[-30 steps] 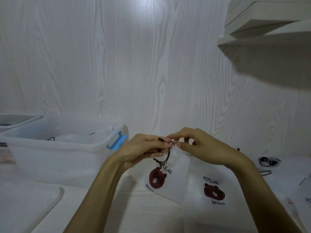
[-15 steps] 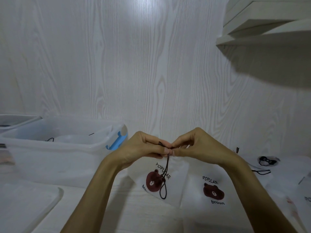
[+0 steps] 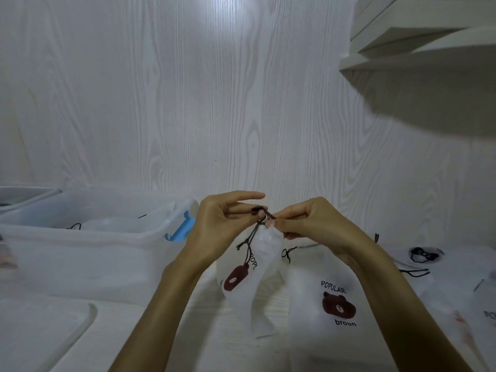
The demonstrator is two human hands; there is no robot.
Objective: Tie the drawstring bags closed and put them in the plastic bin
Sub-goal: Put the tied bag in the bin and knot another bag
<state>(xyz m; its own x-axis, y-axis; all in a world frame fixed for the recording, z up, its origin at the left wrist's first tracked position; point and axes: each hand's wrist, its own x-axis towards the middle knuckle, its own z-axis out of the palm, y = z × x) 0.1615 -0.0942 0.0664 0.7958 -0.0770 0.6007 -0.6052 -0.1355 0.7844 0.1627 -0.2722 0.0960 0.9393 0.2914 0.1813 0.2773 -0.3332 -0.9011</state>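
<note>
Head view: knot being formed on brown drawstring of held bag. Risk: cord is being held only at fingertips, so slip could be caused by uneven pull and half-made knot undone; gathered neck could be reopened. Cord being pinched by left hand, index finger extended above; other end being pinched by right hand, fingers pressed together. Bag being hung directly below fingers, just above table. Plastic bin being left near, to left. Second bag lying flat beside.

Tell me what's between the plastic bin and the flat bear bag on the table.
The bag being tied hangs there, its cord pinched by both hands, in the head view.
</note>
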